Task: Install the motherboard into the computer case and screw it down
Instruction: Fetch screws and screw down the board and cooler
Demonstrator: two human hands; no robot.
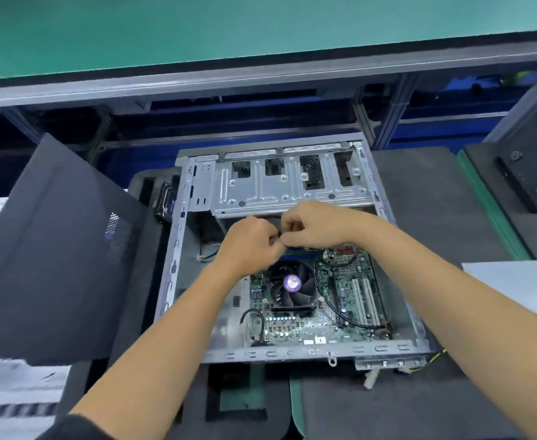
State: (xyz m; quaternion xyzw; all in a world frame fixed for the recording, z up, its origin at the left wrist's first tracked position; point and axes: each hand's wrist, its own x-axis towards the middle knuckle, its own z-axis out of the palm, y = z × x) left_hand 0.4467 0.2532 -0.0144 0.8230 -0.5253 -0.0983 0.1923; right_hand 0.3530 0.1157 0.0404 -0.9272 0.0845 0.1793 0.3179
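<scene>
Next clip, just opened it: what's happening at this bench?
A person is working inside an open computer case lying on dark foam mats. The green motherboard, with its black cooler fan, already sits in the case. The left hand and right hand meet above the board's far edge, fingers curled around something small and dark that can't be made out. A dark side panel stands to the left. No screwdriver is visible.

**What the view hides**

The left hand (252,241) and right hand (311,227) cover the motherboard's (321,315) far edge; whatever their curled fingertips pinch is too small to tell. The dark side panel (54,249) is blurred and cut off at left.
</scene>
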